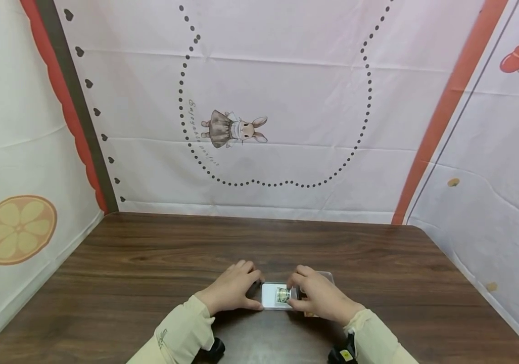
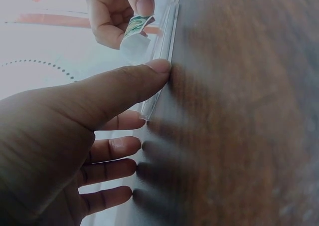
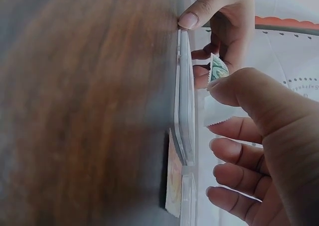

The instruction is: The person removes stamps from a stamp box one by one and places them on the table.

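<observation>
My right hand [image 1: 317, 296] pinches a small postage stamp [image 1: 283, 294] between thumb and index finger. It has a green and yellow picture and toothed edges, and it bends upward in the right wrist view, showing its white back. Below it, a flat clear plastic case [image 1: 270, 298] with a white inside lies on the table. My left hand [image 1: 234, 288] holds the case's left end, thumb [image 2: 157, 69] on the near edge and index finger by the far corner. The other left fingers are spread, tips toward the tabletop.
A clear plastic lid or second case [image 1: 327, 276] lies partly hidden behind my right hand. Beside it, an orange-toned card [image 3: 173, 178] sticks out from under the plastic. The brown wooden table [image 1: 150, 253] meets printed cloth walls [image 1: 277, 91] at its back and sides.
</observation>
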Tool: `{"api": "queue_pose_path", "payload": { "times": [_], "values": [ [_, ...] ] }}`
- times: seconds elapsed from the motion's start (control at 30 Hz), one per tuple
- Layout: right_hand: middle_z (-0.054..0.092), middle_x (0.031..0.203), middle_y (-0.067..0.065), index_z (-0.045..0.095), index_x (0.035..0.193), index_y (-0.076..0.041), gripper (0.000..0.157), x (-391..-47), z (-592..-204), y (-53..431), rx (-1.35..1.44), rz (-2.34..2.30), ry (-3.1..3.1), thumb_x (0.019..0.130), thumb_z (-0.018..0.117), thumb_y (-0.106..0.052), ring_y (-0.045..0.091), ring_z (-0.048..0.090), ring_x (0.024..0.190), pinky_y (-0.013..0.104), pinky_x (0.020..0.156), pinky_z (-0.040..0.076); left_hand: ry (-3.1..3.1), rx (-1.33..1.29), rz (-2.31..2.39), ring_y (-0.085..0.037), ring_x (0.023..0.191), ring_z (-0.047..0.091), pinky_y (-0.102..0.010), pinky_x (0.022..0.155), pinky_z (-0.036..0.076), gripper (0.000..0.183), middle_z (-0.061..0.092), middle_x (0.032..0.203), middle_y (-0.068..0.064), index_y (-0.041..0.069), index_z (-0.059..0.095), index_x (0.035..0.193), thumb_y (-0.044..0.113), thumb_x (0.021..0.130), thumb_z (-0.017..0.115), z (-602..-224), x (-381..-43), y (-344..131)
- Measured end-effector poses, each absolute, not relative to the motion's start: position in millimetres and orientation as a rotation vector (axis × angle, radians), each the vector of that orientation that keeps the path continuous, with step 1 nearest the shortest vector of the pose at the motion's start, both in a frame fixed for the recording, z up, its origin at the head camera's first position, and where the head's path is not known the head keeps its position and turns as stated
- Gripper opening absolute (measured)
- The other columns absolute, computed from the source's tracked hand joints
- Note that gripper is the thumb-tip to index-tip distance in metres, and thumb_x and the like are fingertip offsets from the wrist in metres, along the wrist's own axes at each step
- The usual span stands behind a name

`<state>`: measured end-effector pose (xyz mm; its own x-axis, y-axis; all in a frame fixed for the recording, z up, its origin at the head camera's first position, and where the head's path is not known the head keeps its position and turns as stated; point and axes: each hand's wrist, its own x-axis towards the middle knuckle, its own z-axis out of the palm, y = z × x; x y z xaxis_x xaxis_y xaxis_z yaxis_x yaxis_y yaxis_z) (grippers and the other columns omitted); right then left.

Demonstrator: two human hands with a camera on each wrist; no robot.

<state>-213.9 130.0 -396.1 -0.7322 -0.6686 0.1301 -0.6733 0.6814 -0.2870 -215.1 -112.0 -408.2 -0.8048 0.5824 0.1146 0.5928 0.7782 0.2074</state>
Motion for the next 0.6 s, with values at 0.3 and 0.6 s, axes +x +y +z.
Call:
{"api": "queue_pose_path", "payload": {
  "times": [0.3,0.6],
  "values": [
    [0.049,0.093,-0.01,0.059,0.094,-0.023,0.018,-211,-397,137,1.125,0.475,-2.862,0.082,0.062,-0.035,0.003,0.048,0.078,0.02,0.068,0.044,-2.914,-0.966,-0.385,-0.008,0.086,0.04,-0.03,0.077,0.036,0.051,0.048,0.097,0.007,0.022,0.057,0.108,0.055,0.071,0.066,-408,-215,-113],
    [0.049,0.093,-0.009,0.057,0.093,-0.024,0.016,-209,-397,143,1.128,0.464,-2.843,0.082,0.062,-0.035,0.004,0.048,0.08,0.022,0.068,0.044,-2.91,-0.967,-0.362,-0.009,0.088,0.041,-0.031,0.078,0.037,0.051,0.048,0.098,0.007,0.024,0.057,0.109,0.056,0.071,0.066,-410,-215,-112]
  ]
}}
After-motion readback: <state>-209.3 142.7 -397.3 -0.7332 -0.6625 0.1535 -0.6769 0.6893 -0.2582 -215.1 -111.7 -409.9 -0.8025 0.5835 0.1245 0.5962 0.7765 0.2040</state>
